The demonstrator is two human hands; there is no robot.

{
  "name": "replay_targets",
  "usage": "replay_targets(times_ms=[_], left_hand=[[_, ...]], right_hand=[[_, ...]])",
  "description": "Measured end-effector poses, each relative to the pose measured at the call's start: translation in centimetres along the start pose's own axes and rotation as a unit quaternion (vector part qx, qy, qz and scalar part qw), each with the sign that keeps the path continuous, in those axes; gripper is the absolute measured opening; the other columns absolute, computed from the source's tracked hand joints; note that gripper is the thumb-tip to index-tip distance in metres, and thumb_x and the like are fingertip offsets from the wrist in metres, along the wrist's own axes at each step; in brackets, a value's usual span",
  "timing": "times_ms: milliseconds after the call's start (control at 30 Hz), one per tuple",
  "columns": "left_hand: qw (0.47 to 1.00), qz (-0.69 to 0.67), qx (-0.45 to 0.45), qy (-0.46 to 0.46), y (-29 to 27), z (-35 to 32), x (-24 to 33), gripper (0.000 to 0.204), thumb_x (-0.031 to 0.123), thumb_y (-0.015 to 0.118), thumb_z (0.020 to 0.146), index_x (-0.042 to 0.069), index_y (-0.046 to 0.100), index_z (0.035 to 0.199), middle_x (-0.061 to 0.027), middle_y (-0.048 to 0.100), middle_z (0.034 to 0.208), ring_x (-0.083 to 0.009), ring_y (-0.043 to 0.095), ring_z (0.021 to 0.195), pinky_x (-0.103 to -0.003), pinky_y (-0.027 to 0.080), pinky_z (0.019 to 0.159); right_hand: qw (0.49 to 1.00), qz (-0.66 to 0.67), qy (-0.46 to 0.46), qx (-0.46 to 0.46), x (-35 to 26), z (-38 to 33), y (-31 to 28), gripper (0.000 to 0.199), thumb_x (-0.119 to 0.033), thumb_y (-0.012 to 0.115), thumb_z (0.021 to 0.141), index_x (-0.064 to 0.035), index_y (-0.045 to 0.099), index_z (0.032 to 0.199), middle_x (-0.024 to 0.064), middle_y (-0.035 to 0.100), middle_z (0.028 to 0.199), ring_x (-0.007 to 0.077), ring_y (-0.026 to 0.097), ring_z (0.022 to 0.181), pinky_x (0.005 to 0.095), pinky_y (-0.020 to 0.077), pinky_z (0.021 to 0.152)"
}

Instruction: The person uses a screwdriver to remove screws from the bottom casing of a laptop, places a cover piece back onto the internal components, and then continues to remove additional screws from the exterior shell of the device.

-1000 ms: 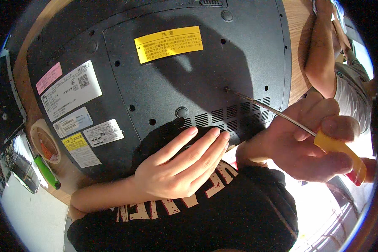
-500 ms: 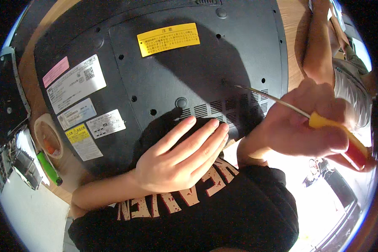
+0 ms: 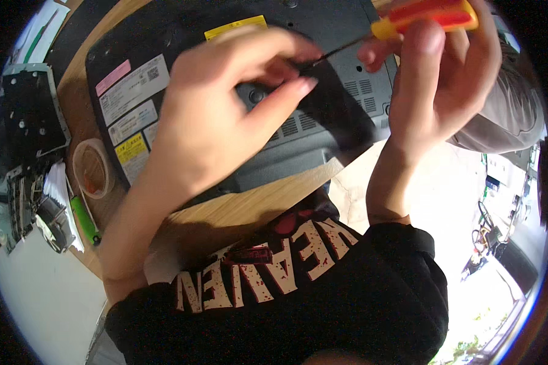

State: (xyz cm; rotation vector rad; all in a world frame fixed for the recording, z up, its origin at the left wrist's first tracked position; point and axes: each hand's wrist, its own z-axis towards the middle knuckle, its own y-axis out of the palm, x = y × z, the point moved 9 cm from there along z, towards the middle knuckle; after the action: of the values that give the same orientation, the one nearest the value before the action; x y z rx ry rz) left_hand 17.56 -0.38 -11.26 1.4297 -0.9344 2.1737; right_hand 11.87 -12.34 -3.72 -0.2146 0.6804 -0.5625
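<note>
A black laptop (image 3: 298,152) lies underside up on the wooden table (image 3: 243,208), with vents, screw holes and several labels showing. My right hand (image 3: 435,91) grips a screwdriver (image 3: 423,17) by its red and yellow handle, above the laptop's right side. Its thin shaft points down and left to the fingertips of my left hand (image 3: 207,109). Thumb and fingers of that hand come together around the shaft's tip, blurred by motion. Whether a small part sits between them I cannot tell. Part of the yellow label (image 3: 234,27) and the white labels is hidden behind my left hand.
Left of the laptop stands an oval tub (image 3: 108,173) with small orange bits inside. Beside it lie a green-handled tool (image 3: 84,220), opened device parts (image 3: 52,222) and a black panel (image 3: 33,112). Another person's grey-clothed leg (image 3: 508,131) is at the right, above loose cables (image 3: 484,234).
My left hand has lifted off the laptop's near edge and moved up to the screwdriver's tip. My right hand has raised the screwdriver, and the laptop now sits higher in view.
</note>
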Motion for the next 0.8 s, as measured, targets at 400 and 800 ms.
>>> replay_targets(times_ms=[400,800], left_hand=[[0.99,0.104,0.024,0.088,0.7,2.6,3.4,0.013,0.002,0.067,0.08,-0.002,0.069,0.092,-0.0194,0.068,0.08,-0.0235,0.068,0.066,-0.028,0.052,0.059],[0.988,0.135,0.031,0.067,1.1,1.8,3.1,0.016,0.003,0.067,0.081,-0.004,0.069,0.095,-0.0188,0.069,0.083,-0.0211,0.069,0.069,-0.027,0.053,0.063]], right_hand=[[0.998,0.046,0.051,-0.012,0.4,1.1,-1.6,0.04,-0.012,0.059,0.092,-0.0004,0.05,0.129,0.0069,0.059,0.099,0.0089,0.06,0.074,0.0178,0.0482,0.059],[0.991,0.056,-0.05,-0.109,-0.2,0.8,0.3,0.035,-0.001,0.062,0.087,0.0025,0.051,0.12,0.0111,0.059,0.11,0.0118,0.062,0.092,0.0223,0.0517,0.077]])
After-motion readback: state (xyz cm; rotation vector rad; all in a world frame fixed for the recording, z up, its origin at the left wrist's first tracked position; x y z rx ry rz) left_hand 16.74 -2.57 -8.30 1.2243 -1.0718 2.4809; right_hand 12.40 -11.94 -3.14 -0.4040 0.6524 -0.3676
